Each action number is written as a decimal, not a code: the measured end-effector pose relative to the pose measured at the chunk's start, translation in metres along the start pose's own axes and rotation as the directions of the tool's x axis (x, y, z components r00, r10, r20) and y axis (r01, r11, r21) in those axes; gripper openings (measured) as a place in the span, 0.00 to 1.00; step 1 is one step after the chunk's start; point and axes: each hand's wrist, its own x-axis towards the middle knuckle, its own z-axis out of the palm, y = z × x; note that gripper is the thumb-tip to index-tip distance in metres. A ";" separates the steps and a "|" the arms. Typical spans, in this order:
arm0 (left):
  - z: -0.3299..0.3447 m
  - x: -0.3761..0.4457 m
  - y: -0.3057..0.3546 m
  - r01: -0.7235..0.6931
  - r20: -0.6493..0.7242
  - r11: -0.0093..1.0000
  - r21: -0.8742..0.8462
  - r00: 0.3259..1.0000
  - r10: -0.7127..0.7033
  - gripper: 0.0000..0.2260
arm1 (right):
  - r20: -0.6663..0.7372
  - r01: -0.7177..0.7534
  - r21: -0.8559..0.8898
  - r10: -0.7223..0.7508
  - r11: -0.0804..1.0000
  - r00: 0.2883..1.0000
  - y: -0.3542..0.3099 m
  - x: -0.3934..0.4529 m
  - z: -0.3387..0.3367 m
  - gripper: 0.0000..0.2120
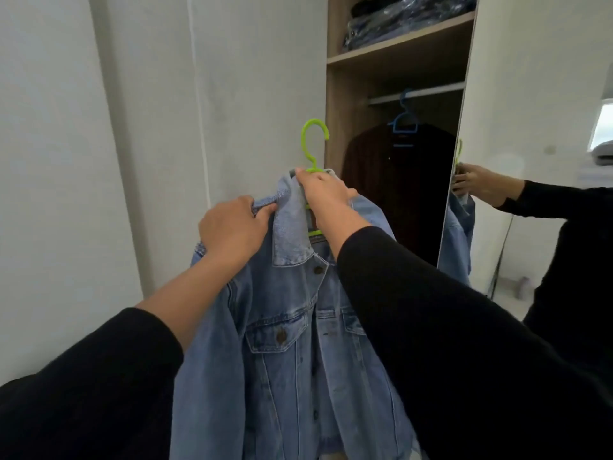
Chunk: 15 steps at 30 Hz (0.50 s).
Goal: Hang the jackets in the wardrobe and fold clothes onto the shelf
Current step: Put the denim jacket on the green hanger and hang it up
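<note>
The step in hand looks like the hanging one: a denim jacket (298,327) is already draped on a green hanger (313,144) and held up in front of the open wardrobe (335,104), not yet on the rail (418,94). The left hand (232,230) has its grip closed on the collar and shoulder cloth, fingers curled into the denim. The right hand (326,192) pinches the collar at the hanger's neck, just below the hook; whether its fingers also clasp the plastic itself is hard to tell, since the cloth covers that part.

The next move, as I judge it, calls for lifting the hook to the rail and setting it over, beside the blue hanger (403,119) there, while keeping the collar from slipping off.

In the wardrobe, the lower compartment holds one dark garment (398,180) hanging from that blue hanger. The shelf (401,44) above carries a stack of folded dark clothes (408,21), some seemingly in clear plastic wrap. At the right, a mirror (530,161) shows the jacket and a hand.
</note>
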 end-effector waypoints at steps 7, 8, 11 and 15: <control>0.038 0.032 0.034 -0.139 0.024 0.989 -0.041 0.990 0.140 0.18 | -0.064 -0.037 0.297 0.059 0.954 0.996 0.032 0.081 0.000 0.27; 0.044 0.040 0.033 -0.169 0.037 0.984 -0.055 0.985 0.171 0.17 | -0.085 -0.043 0.307 0.073 0.951 0.994 0.030 0.082 -0.002 0.25; 0.059 0.064 0.026 -0.259 0.086 0.960 -0.109 0.959 0.268 0.15 | -0.121 -0.034 0.318 0.077 0.947 0.990 0.028 0.101 -0.002 0.19; 0.082 0.096 0.020 -0.320 0.080 0.936 -0.148 0.939 0.334 0.14 | -0.192 -0.018 0.377 0.097 0.926 0.977 0.032 0.150 0.005 0.18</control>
